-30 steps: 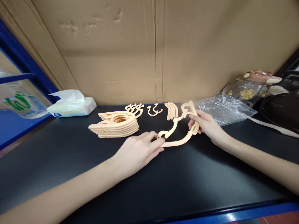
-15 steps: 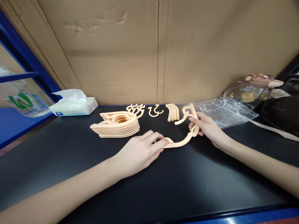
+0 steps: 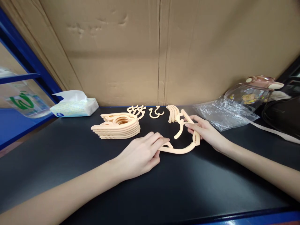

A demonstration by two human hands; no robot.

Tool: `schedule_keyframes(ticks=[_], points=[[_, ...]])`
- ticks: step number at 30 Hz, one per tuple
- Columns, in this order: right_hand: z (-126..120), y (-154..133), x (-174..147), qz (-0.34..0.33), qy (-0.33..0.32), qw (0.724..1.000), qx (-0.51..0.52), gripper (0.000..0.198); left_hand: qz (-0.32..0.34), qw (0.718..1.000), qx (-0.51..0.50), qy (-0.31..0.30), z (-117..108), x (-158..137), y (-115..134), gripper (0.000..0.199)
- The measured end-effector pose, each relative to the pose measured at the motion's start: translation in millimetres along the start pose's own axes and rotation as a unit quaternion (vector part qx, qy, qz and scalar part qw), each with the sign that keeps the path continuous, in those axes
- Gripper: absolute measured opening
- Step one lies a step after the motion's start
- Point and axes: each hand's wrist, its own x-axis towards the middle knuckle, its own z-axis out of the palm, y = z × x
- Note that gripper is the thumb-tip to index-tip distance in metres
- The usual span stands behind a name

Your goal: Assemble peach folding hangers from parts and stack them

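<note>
Between my hands is a cream-coloured folding clothes hanger [image 3: 181, 150], bent at its joints just above the black tabletop. My left hand [image 3: 145, 153] pinches the end of one curved arm. On the other side, my right hand [image 3: 202, 129] grips the straight section near the hook, with the thumb on top. The other arm's end curls inward toward the middle. To the left lies a stack of folded hangers [image 3: 119, 128] of the same colour. Several loose hooks [image 3: 138, 111], two more hooks [image 3: 156, 112] and several curved strips [image 3: 172, 113] lie farther back.
A tissue pack [image 3: 75, 106] sits at the back left, near a clear bottle [image 3: 29, 104] by the blue frame. At the right are a crumpled clear plastic bag [image 3: 225, 112], a transparent container [image 3: 250, 95] and a black bag [image 3: 283, 115]. Cardboard [image 3: 112, 56] stands behind.
My right hand has swung the hook end of the hanger inward and toward me, so the hanger is bent more. The left hand keeps its pinch, shifting slightly left.
</note>
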Motion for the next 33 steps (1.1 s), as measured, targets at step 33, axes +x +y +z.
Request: schedule_keyframes(ticks=[33], points=[[1.7,-4.8,-6.6,0.011,-0.082,0.988,0.128,0.021,0.035,0.997,-0.062,-0.034,-1.3,-0.3,-0.8,0.035]])
